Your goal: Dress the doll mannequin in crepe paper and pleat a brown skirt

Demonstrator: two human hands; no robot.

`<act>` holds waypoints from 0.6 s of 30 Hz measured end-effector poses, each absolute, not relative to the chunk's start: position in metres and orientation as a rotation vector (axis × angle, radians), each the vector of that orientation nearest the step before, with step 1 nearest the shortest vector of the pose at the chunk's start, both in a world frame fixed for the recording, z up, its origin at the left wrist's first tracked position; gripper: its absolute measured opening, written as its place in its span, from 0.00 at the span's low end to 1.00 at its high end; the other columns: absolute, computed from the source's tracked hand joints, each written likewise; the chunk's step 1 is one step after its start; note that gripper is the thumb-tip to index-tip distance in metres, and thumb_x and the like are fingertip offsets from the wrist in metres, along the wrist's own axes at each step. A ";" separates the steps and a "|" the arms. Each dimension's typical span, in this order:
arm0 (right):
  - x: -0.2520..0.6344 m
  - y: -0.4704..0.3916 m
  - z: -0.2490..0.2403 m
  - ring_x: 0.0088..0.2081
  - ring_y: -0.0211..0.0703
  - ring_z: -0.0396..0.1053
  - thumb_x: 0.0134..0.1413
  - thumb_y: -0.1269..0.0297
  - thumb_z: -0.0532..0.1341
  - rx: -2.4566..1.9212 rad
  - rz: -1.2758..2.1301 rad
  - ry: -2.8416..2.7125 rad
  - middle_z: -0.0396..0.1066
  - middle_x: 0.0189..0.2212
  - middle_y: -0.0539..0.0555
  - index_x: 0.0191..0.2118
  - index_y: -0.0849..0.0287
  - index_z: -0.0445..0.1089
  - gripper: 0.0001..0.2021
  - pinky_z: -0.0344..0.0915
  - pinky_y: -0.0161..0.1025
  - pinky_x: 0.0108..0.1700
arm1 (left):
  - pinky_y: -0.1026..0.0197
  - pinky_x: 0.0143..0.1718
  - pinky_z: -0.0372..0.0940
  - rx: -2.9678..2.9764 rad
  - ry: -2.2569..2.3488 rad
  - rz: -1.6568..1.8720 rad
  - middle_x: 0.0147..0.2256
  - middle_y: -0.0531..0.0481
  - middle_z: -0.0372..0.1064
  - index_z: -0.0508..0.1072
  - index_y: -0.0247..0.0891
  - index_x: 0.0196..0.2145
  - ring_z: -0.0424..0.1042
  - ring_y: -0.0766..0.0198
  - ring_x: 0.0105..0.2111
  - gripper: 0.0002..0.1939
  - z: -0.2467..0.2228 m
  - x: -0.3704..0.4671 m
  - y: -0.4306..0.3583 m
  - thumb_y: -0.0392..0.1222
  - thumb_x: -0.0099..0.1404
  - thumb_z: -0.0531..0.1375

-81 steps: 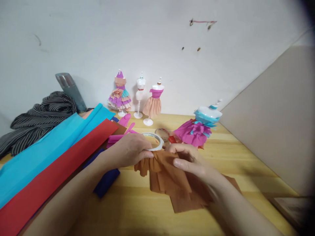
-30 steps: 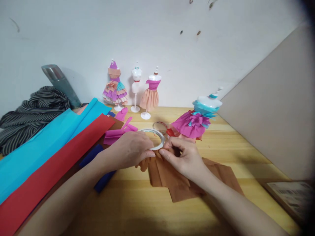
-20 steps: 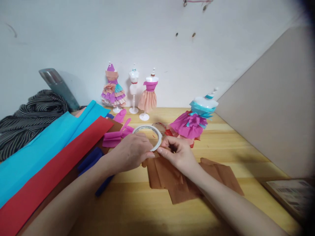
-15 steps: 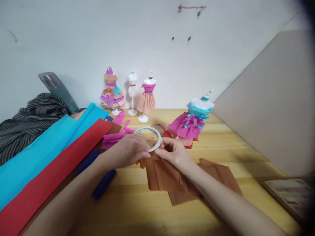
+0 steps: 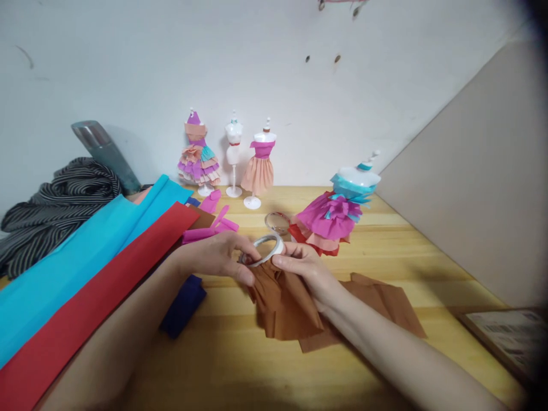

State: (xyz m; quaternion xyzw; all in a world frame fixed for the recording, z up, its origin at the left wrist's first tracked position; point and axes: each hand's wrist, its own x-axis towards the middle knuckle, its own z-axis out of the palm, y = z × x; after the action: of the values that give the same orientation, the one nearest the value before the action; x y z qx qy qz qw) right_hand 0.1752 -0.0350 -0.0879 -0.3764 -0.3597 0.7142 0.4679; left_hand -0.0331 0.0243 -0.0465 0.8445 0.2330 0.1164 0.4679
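Observation:
A roll of white tape (image 5: 279, 245) is tilted between my hands, above the table. My left hand (image 5: 218, 254) grips its left side, with fingers reaching inside the ring and the thumb below. Thumb and fingers of my right hand (image 5: 306, 271) pinch the gathered top of a piece of brown crepe paper (image 5: 282, 305), right at the roll's edge. The pleated paper hangs down below the roll. Whether a strip of tape runs along the gathers is hidden by my fingers. Another flat brown crepe paper piece (image 5: 385, 302) lies to the right, partly under my right forearm.
Small dress-form mannequins (image 5: 259, 165) stand along the wall, and a larger-looking dressed one (image 5: 336, 211) leans at right. A clear ring-shaped roll (image 5: 278, 222) lies behind my hands. Blue paper (image 5: 107, 240), red paper (image 5: 103, 291) and dark-blue paper (image 5: 183, 308) lie left. A box (image 5: 505, 337) sits right.
The tape roll has tipped and dropped slightly towards the brown paper. The pleated brown paper has risen off the table and now hangs from my fingers. The view has shifted slightly.

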 end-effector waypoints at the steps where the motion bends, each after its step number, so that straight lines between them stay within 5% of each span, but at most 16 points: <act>1: 0.175 -0.035 -0.088 0.26 0.40 0.71 0.33 0.60 0.75 -0.934 1.759 -0.856 0.77 0.25 0.53 0.26 0.62 0.76 0.14 0.66 0.37 0.34 | 0.64 0.41 0.64 2.038 0.553 0.274 0.37 0.49 0.75 0.78 0.35 0.40 0.71 0.61 0.39 0.17 -0.047 -0.034 0.025 0.50 0.58 0.65; 4: 0.173 -0.035 -0.089 0.25 0.39 0.70 0.32 0.61 0.75 -0.979 1.742 -0.787 0.76 0.23 0.51 0.24 0.61 0.74 0.13 0.66 0.37 0.33 | 0.65 0.39 0.63 2.027 0.628 0.314 0.38 0.49 0.75 0.77 0.35 0.42 0.70 0.62 0.39 0.18 -0.051 -0.030 0.022 0.51 0.63 0.58; 10: 0.173 -0.035 -0.085 0.24 0.37 0.68 0.31 0.57 0.76 -1.010 1.701 -0.846 0.73 0.22 0.50 0.24 0.62 0.73 0.17 0.63 0.34 0.31 | 0.67 0.25 0.52 2.111 0.797 0.486 0.21 0.56 0.58 0.72 0.32 0.24 0.57 0.71 0.24 0.16 -0.061 -0.008 0.011 0.46 0.63 0.56; 15: 0.185 -0.033 -0.070 0.19 0.31 0.57 0.38 0.52 0.71 -1.128 1.576 -1.185 0.64 0.16 0.47 0.21 0.62 0.68 0.18 0.51 0.31 0.22 | 0.67 0.28 0.54 2.110 0.869 0.495 0.22 0.55 0.62 0.72 0.32 0.25 0.61 0.69 0.26 0.14 -0.050 -0.019 0.015 0.45 0.61 0.59; 18: 0.191 -0.031 -0.065 0.21 0.33 0.57 0.39 0.55 0.70 -1.203 1.328 -1.420 0.63 0.17 0.47 0.21 0.62 0.68 0.16 0.51 0.32 0.22 | 0.68 0.26 0.53 2.169 0.873 0.477 0.21 0.56 0.62 0.73 0.32 0.25 0.60 0.70 0.25 0.14 -0.044 -0.025 0.016 0.46 0.61 0.59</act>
State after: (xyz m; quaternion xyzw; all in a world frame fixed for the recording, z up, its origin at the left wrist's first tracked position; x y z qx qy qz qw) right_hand 0.1910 -0.0313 -0.0651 -0.4787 -0.5652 0.5286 0.4147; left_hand -0.0249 0.0163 -0.0443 0.8449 0.3402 0.1858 0.3687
